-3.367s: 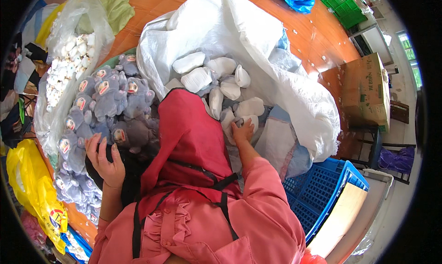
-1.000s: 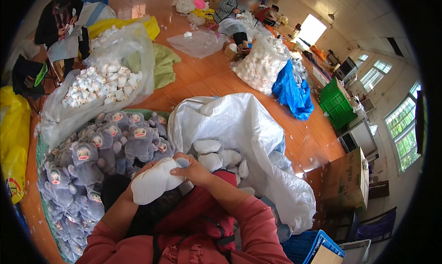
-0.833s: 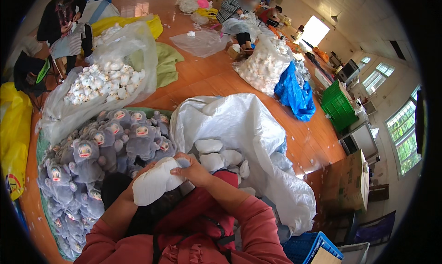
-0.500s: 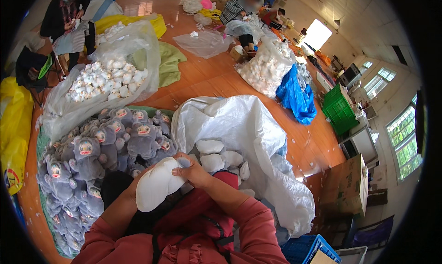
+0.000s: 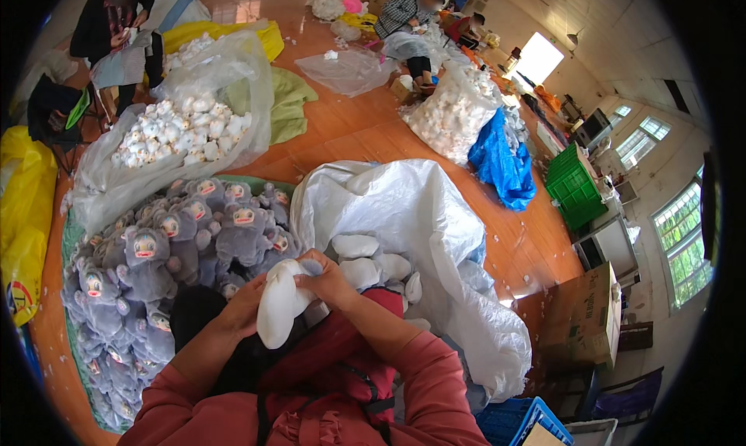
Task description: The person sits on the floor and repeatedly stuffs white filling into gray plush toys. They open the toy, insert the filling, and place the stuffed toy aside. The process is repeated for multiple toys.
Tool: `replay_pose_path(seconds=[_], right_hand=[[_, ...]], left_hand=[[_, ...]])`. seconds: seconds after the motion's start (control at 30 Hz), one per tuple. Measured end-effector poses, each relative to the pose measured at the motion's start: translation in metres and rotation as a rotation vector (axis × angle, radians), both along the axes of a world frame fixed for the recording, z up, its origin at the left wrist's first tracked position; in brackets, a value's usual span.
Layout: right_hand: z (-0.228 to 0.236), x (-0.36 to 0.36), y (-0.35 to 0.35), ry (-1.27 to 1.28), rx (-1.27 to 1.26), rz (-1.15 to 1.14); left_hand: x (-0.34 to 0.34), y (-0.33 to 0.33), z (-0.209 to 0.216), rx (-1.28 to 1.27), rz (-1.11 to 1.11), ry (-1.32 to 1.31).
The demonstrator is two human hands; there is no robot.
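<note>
Above my lap I hold a plump white stuffed piece (image 5: pixel 278 308), its long side now turned narrow and a small greyish patch at its upper end. My left hand (image 5: pixel 243 306) is closed on its left edge, partly hidden behind it. The fingers of my right hand (image 5: pixel 329 281) pinch the upper right end by the greyish patch. Just right of my hands, similar white stuffed pieces (image 5: pixel 361 273) lie in a large white woven sack (image 5: pixel 420 205) with its mouth spread. Left of my hands is a heap of grey plush toys (image 5: pixel 144 248) with pinkish faces.
Beyond the toys, a clear plastic bag (image 5: pixel 252 96) holds many small white pieces. A co-worker (image 5: pixel 116 38) sits at far left; others sit at the back. On the right are a green crate (image 5: pixel 573 183), a cardboard box (image 5: pixel 579 314) and a blue basket (image 5: pixel 524 421).
Between my hands the white stuffed piece has turned from broad side to a narrower side and shifted slightly right. My left hand has moved right with it.
</note>
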State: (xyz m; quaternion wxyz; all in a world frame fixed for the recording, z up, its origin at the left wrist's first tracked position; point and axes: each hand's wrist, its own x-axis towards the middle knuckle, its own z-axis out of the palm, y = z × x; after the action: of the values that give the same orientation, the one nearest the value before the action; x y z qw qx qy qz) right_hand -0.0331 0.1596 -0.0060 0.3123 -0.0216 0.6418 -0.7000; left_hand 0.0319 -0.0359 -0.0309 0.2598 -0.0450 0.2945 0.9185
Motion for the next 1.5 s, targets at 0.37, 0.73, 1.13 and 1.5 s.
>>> replay_pose_path(seconds=[0.37, 0.73, 1.13, 1.5], right_hand=[[-0.034, 0.001, -0.003, 0.366, 0.096, -0.081], [-0.081, -0.016, 0.016, -0.816, -0.87, 0.224], [-0.067, -0.003, -0.001, -0.217, -0.285, 0.124], [-0.014, 0.006, 0.012, -0.45, -0.456, 0.288]], left_hand=[[0.001, 0.011, -0.001, -0.182, 0.087, 0.069], [0.009, 0.028, 0.009, -0.48, 0.217, 0.246], [-0.009, 0.001, -0.004, -0.202, 0.304, -0.111], [-0.006, -0.013, -0.013, 0.019, 0.198, -0.099]])
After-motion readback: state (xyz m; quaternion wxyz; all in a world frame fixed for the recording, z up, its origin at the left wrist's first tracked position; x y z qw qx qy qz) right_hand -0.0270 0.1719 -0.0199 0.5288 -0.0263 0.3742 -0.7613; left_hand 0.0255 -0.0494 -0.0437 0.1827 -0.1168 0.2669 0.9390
